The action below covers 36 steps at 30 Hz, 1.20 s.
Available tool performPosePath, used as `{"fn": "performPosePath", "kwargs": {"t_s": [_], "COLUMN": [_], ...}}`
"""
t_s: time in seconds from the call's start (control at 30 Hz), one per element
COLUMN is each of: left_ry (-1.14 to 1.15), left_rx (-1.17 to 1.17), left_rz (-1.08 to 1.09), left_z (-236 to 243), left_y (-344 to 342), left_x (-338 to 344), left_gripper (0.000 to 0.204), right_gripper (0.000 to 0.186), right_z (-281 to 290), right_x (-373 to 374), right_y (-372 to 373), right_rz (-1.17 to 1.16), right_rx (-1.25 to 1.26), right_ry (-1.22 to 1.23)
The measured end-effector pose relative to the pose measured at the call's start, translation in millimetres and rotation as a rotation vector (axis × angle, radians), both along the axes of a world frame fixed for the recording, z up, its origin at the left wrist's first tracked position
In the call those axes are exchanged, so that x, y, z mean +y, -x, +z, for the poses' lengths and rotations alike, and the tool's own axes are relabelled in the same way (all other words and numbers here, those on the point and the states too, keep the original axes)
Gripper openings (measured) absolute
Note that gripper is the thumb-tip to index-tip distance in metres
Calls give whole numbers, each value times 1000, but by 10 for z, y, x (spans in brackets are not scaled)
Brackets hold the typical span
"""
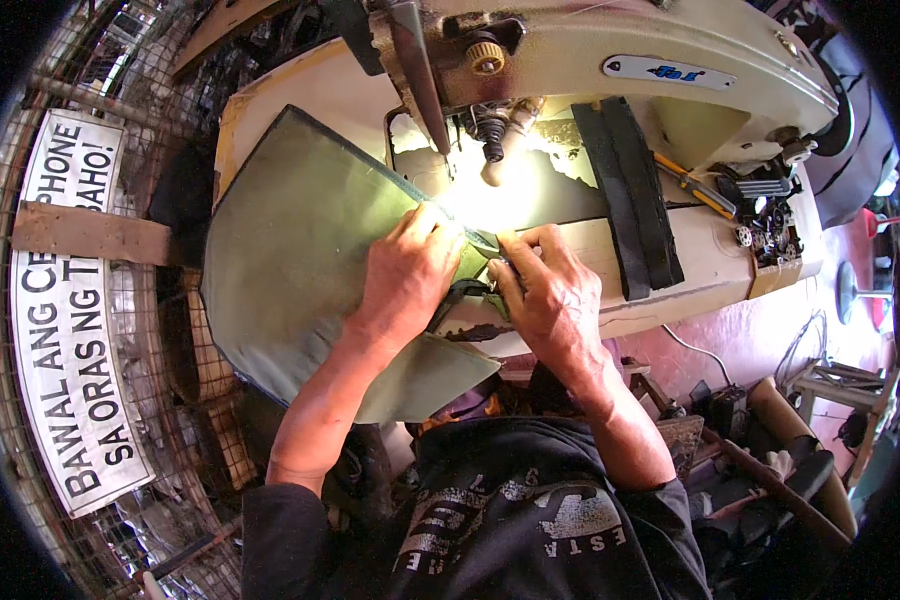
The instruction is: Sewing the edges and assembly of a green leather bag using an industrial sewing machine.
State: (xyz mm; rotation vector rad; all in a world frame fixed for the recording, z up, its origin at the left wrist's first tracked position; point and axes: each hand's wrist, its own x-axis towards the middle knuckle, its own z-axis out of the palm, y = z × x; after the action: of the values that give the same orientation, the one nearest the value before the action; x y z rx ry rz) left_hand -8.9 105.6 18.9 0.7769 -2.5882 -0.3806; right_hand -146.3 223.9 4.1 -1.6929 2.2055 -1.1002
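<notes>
A large olive-green fabric panel (290, 240) with a dark binding along its edge lies on the sewing machine's bed, left of the brightly lit needle area (451, 160). My left hand (410, 270) pinches the panel's upper right edge just below that area, fingertips on the binding. Beside it, my right hand (545, 285) has its thumb and bent index finger closed on the narrow end of that edge; whether anything small is also in the fingers is unclear. A dark, folded strip (465, 295) hangs between my hands, partly hidden by them.
The machine's arm (570, 55) spans the top. Two black strips (625, 200), a yellow-handled tool (710, 195) and small metal parts (770, 240) lie at the right. A wire-mesh partition with a white sign (85, 370) stands left; wooden frames (840, 390) stand lower right.
</notes>
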Motion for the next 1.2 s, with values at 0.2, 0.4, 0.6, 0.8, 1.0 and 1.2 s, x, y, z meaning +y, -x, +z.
{"fn": "performPosePath", "kwargs": {"t_s": [0.2,0.4,0.6,0.8,1.0,1.2], "left_ry": [133,9,-101,-20,-52,-759], "left_rx": [1,85,161,157,152,620], "left_rz": [46,30,29,62,74,71], "left_z": [-186,-180,-171,-147,-135,73], "left_y": [-32,-56,-60,-35,-82,-328], "left_x": [-91,-99,-51,-37,-83,-314], "left_gripper": [14,15,16,17,13,11], "right_gripper": [19,23,24,16,19,22], "right_z": [19,65,-2,-45,-154,-44], "right_x": [-63,-167,-260,-335,-307,-231], "right_y": [43,102,101,55,51,46], "right_rz": [52,87,109,128,144,-67], "right_rx": [-18,-80,-44,-13,16,-112], "right_ry": [61,-3,69,212,175,98]}}
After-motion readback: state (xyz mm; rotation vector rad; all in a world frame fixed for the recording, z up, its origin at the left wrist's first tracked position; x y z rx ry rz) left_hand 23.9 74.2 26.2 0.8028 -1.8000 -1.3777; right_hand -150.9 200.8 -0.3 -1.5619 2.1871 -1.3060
